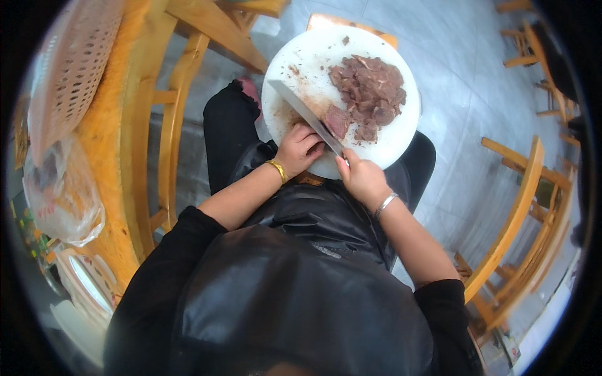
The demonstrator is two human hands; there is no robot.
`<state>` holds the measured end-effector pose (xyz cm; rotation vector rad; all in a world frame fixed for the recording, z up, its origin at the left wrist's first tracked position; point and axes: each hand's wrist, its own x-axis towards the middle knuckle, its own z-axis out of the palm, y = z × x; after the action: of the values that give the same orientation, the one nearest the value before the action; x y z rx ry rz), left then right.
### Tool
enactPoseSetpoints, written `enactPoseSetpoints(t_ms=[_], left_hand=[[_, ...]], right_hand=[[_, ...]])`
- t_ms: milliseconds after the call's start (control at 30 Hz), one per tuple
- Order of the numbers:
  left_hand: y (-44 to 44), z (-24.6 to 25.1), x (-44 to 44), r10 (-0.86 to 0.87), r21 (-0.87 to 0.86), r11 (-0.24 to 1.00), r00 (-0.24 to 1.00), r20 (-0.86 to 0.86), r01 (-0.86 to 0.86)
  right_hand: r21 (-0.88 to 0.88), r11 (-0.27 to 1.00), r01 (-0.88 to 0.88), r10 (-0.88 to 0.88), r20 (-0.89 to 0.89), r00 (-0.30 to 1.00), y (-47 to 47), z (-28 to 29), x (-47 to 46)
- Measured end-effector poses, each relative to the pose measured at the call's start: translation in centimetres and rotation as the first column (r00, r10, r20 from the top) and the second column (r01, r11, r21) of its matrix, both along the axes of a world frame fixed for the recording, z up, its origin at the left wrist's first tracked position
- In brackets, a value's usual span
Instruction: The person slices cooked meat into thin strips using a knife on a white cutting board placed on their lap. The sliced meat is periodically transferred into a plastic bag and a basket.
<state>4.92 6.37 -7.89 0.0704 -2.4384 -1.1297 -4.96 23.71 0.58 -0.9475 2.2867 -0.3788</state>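
Note:
A round white cutting board point(392, 141) lies in front of me, near my knees. My right hand point(366, 181) grips the handle of a long kitchen knife point(301, 107), whose blade slants up and left across the board. Just left of the blade, my left hand point(300, 148) is curled around a dark piece of meat, mostly hidden by the fingers. Against the blade's other side lies a cut slice of brown cooked meat point(337, 121). Beyond it, a heap of sliced meat point(374, 89) covers the board's right half. Crumbs and brown juice mark the left half.
A wooden stool point(324, 21) shows under the board's far edge. To my left stands a wooden table point(106, 164) with a pink perforated basket point(77, 70), a clear plastic bag point(70, 197) and dishes point(89, 282). Wooden chairs point(512, 225) stand to the right on grey floor tiles.

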Motion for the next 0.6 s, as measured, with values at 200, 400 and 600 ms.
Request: enactPoseSetpoints(t_ms=[200, 400, 600], left_hand=[[0.2, 0.4, -0.1, -0.008, -0.073, 0.997, 0.993, -0.120, -0.001], [0.0, 0.2, 0.3, 0.009, -0.058, 0.998, 0.995, -0.098, -0.015], [0.0, 0.2, 0.1, 0.013, 0.025, 1.000, 0.998, -0.064, -0.012]], right_hand=[[-0.056, 0.961, 0.272, -0.227, 0.403, 0.886, -0.6, 1.4, -2.3], [-0.087, 0.996, 0.005, 0.002, 0.080, 0.997, 4.7, 6.8, 0.7], [0.070, 0.997, 0.025, -0.032, 0.103, 0.994, 8.1, 9.4, 1.5]])
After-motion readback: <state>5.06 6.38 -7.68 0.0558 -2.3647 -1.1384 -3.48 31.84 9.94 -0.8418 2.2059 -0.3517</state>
